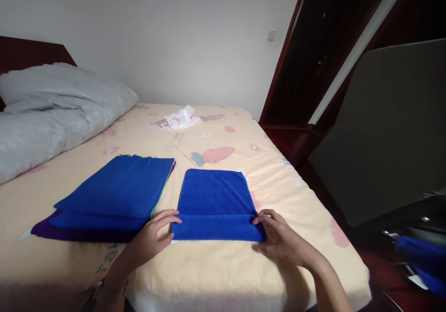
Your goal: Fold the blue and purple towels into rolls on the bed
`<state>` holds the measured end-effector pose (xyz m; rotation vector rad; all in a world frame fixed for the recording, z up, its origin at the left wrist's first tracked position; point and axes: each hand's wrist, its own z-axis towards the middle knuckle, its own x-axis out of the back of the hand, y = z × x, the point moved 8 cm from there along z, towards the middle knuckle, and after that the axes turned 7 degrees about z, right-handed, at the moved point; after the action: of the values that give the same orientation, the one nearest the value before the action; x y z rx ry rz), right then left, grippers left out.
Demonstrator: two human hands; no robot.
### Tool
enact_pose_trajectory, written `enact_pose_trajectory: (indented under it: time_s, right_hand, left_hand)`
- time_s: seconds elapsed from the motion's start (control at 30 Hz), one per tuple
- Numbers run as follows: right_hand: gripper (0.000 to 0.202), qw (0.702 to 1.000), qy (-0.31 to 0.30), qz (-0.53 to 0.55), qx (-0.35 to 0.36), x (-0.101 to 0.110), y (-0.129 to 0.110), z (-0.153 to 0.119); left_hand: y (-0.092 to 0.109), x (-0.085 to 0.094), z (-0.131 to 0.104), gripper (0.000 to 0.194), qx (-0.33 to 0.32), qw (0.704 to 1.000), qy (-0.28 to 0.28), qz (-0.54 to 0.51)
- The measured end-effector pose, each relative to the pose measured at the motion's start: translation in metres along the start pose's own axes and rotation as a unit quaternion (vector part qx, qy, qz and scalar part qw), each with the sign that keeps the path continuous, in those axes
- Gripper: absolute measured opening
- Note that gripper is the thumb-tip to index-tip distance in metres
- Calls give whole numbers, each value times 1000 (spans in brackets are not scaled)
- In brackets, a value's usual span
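Note:
A blue cloth (pixel 216 193) lies on the bed's patterned sheet, with its near part folded over in a strip along the front. My left hand (pixel 156 235) touches the left end of that strip, thumb and fingers apart around its corner. At the right end, my right hand (pixel 275 233) has its fingertips on the fold's edge, thumb low by the near corner. To the left lies a stack of cloths (pixel 118 186), blue on top, with purple and green edges showing beneath; my left wrist is beside its near right corner.
A crumpled white plastic bag (pixel 181 117) lies farther back on the bed sheet (pixel 223 275). A grey quilt (pixel 59 107) is heaped at the left. Beyond the bed's right edge are a dark panel (pixel 390 130) and a blue item (pixel 421 261) low down.

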<state>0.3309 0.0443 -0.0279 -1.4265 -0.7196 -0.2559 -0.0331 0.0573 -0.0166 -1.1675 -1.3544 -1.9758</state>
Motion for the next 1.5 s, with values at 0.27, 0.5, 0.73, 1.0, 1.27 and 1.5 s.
enact_pose_trajectory:
  time_s: [0.27,0.5,0.73,1.0,1.27,1.5]
  right_hand:
    - [29,995,60,83,-6,1,11,16]
    - [45,964,216,114,-107,8,38,34]
    - [42,968,191,23,-158,9,32,45]
    - [49,946,196,-77,-245,9,30,50]
    - [58,949,179,-32,-259,4,44,62]
    - [31,955,196,34,-220,5,50,56]
  left_hand:
    - [-16,-10,6,34,51,996,4,-69]
    - [-34,-12,27,46,153,978,120,-82]
    - [-27,-13,51,43,192,975,61,90]
    - [-28,-15,55,32,216,969,111,49]
    - [-53,-31,60,45,208,926,196,-246]
    - [-36,-25,58,38,189,920,167,-300]
